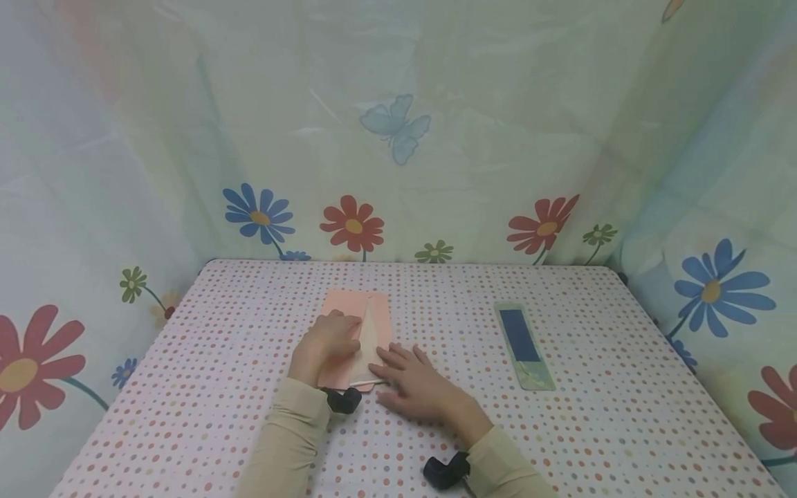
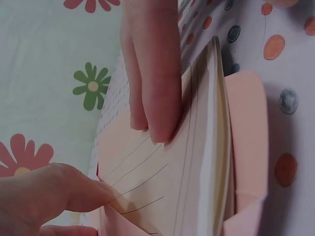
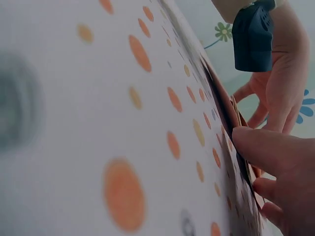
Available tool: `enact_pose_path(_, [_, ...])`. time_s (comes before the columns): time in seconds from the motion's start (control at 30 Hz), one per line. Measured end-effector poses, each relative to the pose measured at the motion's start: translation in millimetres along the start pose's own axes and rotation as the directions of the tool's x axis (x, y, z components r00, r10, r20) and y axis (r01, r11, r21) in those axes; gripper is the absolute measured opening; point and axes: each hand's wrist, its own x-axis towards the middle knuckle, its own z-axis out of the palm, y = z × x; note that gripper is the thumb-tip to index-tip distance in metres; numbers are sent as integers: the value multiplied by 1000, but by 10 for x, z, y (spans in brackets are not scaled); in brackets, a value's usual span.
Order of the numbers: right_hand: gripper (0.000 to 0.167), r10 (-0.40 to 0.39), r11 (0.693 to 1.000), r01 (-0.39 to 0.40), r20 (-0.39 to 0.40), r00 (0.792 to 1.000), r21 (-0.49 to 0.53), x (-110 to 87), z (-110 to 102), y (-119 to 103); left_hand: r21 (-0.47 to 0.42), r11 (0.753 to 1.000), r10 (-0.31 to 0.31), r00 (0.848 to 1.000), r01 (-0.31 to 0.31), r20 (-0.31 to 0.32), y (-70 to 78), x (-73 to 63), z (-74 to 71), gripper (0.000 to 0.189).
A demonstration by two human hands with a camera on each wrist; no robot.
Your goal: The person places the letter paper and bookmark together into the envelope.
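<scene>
A small notebook with pink leaves [image 1: 382,315] lies left of the middle of the table, one cream lined leaf [image 1: 369,339] folded into a tall triangle. My left hand [image 1: 324,342] is over its left side; in the left wrist view its fingertips [image 2: 88,191] pinch a pink edge. From the right, my right hand [image 1: 417,380] reaches across the near right corner with fingers spread. Its straight fingers [image 2: 160,88] press on the lined paper. The right wrist view shows the notebook's thin dark edge [image 3: 241,164] beside the right fingertips.
To the right lies a long pale green strip [image 1: 535,377] bearing a dark blue rectangle. The table has a dotted cloth [image 1: 448,290]. Flower-printed curtains [image 1: 473,124] stand behind and at both sides.
</scene>
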Motion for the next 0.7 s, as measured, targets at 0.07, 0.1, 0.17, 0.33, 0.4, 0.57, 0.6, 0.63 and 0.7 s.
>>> enact_pose_path(0.07, [53,-6,1000,6,-6,1000,1,8,27,-2,14,1000,14,1000,-14,-1,-5,0,3,51])
enact_pose_path(0.1, [52,-9,1000,9,-15,1000,-4,12,36,-4,28,999,25,1000,-25,-2,-8,1,5,51])
enact_pose_path(0.17, [50,-14,1000,14,-36,999,-9,13,42,-9,56,997,54,999,-54,-7,-15,6,9,49])
enact_pose_path(0.33, [40,-54,998,53,-99,994,-15,10,44,-10,72,994,85,996,-84,-14,-28,6,23,46])
enact_pose_path(0.4, [35,-88,996,87,-108,990,-13,8,39,-13,60,995,83,996,-82,-16,-29,4,25,45])
enact_pose_path(0.57, [37,-146,989,145,-67,987,-23,6,22,-25,61,994,88,996,-86,-26,-26,11,24,43])
enact_pose_path(0.6, [38,-148,989,147,-57,987,-26,6,17,-30,60,995,81,996,-80,-25,-26,13,24,44])
enact_pose_path(0.63, [40,-146,989,145,-45,988,-26,6,13,-34,56,996,74,997,-73,-23,-27,14,25,45])
enact_pose_path(0.7, [42,-145,989,144,-25,989,-24,5,2,-44,43,998,52,999,-51,-15,-29,13,24,47])
